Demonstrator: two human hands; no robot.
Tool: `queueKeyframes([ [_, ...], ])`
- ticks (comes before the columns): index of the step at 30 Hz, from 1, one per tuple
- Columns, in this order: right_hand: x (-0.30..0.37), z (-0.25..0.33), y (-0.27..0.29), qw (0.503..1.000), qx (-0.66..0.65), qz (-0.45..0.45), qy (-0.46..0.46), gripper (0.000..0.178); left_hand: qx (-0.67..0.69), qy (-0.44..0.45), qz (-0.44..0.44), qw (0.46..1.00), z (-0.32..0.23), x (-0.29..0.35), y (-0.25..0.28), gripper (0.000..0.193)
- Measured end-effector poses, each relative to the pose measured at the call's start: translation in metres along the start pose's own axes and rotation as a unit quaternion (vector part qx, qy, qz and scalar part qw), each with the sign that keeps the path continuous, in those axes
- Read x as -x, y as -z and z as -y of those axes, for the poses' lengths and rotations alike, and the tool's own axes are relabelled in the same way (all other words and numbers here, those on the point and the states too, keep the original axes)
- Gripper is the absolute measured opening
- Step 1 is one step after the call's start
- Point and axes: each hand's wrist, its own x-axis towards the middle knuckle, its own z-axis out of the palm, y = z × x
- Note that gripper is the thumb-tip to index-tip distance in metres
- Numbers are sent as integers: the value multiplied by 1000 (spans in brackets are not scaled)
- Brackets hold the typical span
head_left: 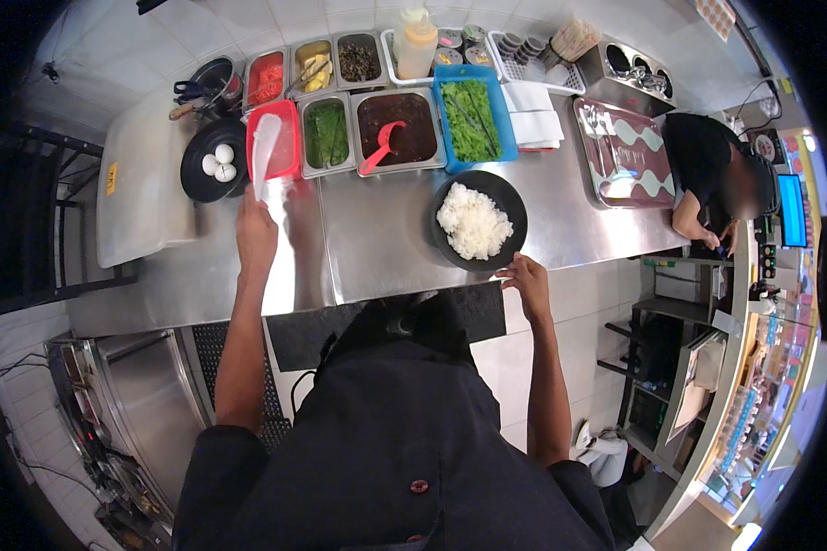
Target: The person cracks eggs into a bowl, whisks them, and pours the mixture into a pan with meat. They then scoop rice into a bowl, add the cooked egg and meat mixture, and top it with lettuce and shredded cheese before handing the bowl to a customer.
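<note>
My left hand (256, 230) is closed round the lower end of a white rice paddle (265, 147). The paddle's broad end points away from me, over a red plastic container (288, 138). At the counter's front edge, my right hand (526, 283) grips the near right rim of a black bowl (517, 204). A mound of white rice (474, 223) sits in that bowl. A small pale bit shows by my right fingertips, too small to name. Left of the paddle stands a dark bowl (191, 171) with several white eggs (224, 154).
Behind the steel counter (377, 239) are metal pans, one with dark sauce and a red ladle (383, 147). A blue tub (505, 129) of lettuce and a patterned tray (606, 179) with cutlery stand to the right. A co-worker (708, 174) leans at the far right.
</note>
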Motion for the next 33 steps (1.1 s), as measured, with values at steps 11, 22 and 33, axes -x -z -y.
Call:
queueKeyframes([
  [11,-17,37,33,992,36,77,-94,72,-88,-189,203,957,-206,60,62,53],
  [22,-48,32,34,978,2,204,-49,29,-251,-223,226,915,-311,90,-25,51],
  [33,-52,31,19,973,-68,205,-86,39,-304,-199,212,907,-360,82,-15,48],
])
